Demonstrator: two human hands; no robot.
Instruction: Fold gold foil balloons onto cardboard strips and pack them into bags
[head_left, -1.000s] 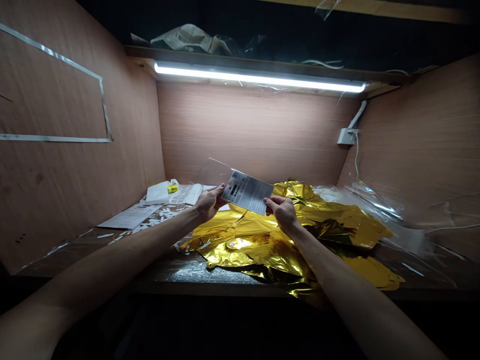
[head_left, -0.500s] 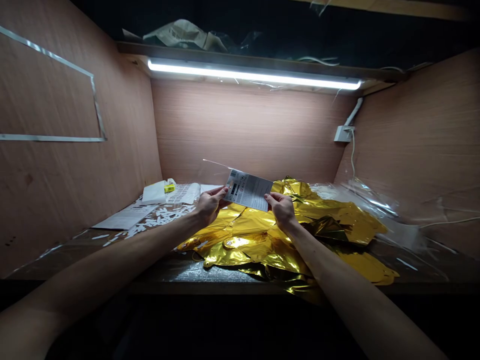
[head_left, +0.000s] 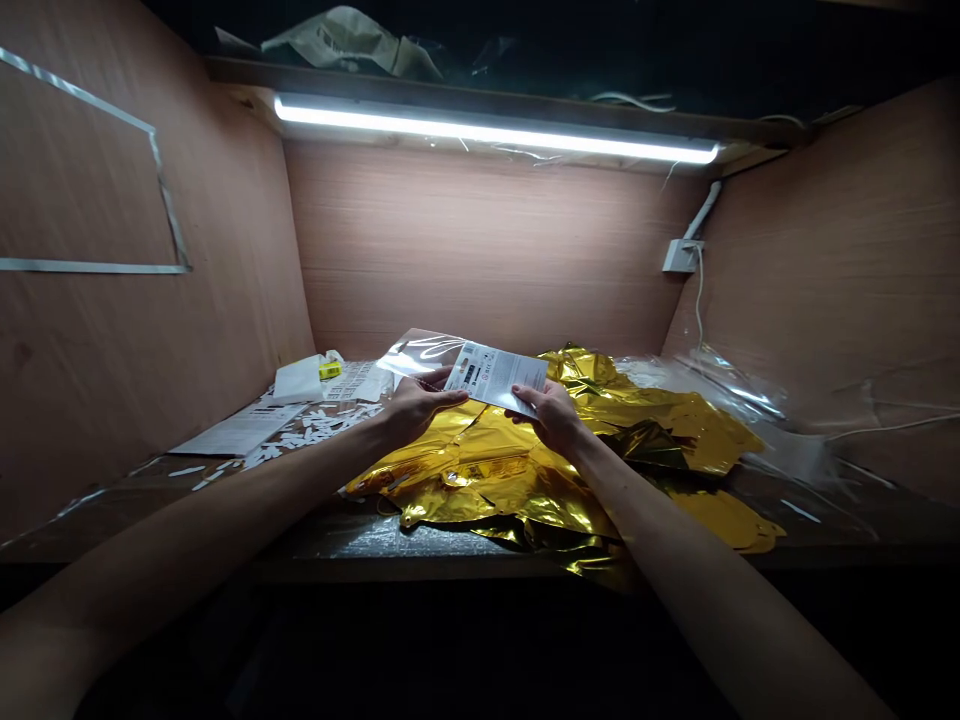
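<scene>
Both my hands hold a grey-white printed card (head_left: 501, 372) above the shelf, its text side towards me and its right end tilted down. A clear plastic sleeve (head_left: 421, 350) extends from the card's left end and catches the light. My left hand (head_left: 417, 408) grips the left end, thumb along the lower edge. At the right end, my right hand (head_left: 552, 410) has its thumb on the card's face and its fingers behind, mostly hidden. Beneath them lies a crumpled heap of shiny gold foil (head_left: 495, 490), apparently flat foil balloons.
Left of the foil lie scattered white paper strips (head_left: 300, 430), a printed sheet (head_left: 229, 432), and a small yellow item (head_left: 330, 370) by white paper. Clear plastic bags (head_left: 739, 395) lie at the right. Wooden side walls enclose the shelf, with a lit tube lamp (head_left: 495, 130) overhead.
The clear sleeve at the card's left now spreads wider into view. My left thumb has stretched along the card's lower edge, and my right thumb lies further onto its face. The view has shifted slightly.
</scene>
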